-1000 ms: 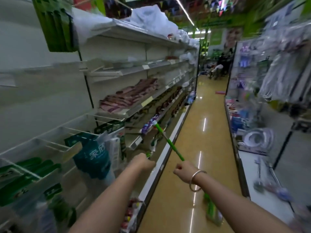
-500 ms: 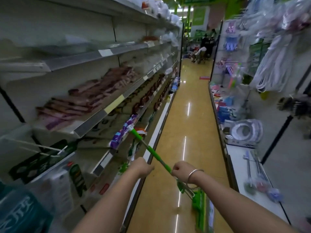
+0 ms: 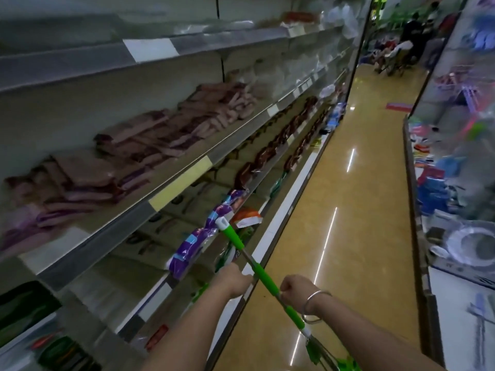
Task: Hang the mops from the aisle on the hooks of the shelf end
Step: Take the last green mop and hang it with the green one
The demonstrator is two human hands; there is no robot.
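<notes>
A mop with a green and silver handle (image 3: 263, 279) slants from a white cap near the left shelf down to its green head (image 3: 345, 364) at the bottom edge. My right hand (image 3: 294, 289), with a silver bangle on the wrist, grips the handle near its lower half. My left hand (image 3: 235, 280) is curled in a fist just left of the handle. A green piece (image 3: 222, 261) pokes out above its knuckles and looks like a second mop, mostly hidden. No hooks or shelf end are in sight.
Long shelves (image 3: 182, 180) with packaged goods run along my left. Another rack (image 3: 455, 183) of housewares lines the right. The glossy yellow aisle floor (image 3: 356, 210) stretches ahead between them. People (image 3: 409, 30) are at the far end, and a small mat (image 3: 399, 106) lies there.
I have walked forward along the aisle with the mop. My view swung down and right, and my hands came closer together on the handle.
</notes>
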